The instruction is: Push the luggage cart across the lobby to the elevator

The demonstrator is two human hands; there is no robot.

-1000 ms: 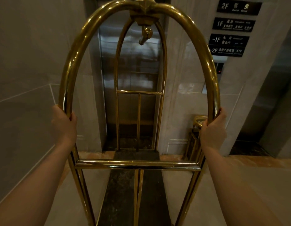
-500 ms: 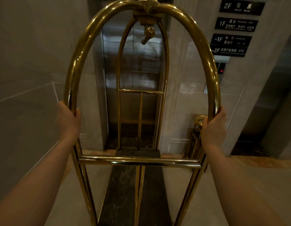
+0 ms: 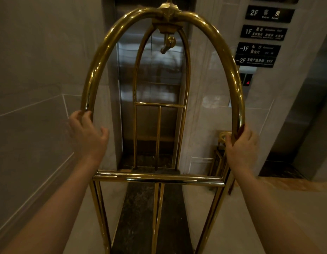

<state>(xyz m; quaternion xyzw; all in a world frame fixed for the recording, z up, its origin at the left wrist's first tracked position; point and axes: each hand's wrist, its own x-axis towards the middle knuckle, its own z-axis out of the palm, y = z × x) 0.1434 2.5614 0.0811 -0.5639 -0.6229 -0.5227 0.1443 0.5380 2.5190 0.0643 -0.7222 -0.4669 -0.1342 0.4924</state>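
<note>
The brass luggage cart (image 3: 102,52) fills the view, its tall arched frame right in front of me and its dark deck running toward the shut steel elevator door (image 3: 166,74). The cart's far end stands at the door's threshold. My right hand (image 3: 241,149) is wrapped around the right leg of the arch. My left hand (image 3: 87,136) is blurred and lies against the left leg with fingers spread and thumb apart, not closed around the tube. The cart carries no bags.
A tiled wall (image 3: 30,107) runs close along the left. Floor signs (image 3: 258,52) and a call panel (image 3: 247,82) with a red light hang right of the door. A small brass stand (image 3: 218,158) sits by the pillar, and another elevator recess (image 3: 305,125) lies farther right.
My left hand has loosened from its grip on the left leg, and its fingers have spread. The view has tipped up slightly; the cart stays at the door.
</note>
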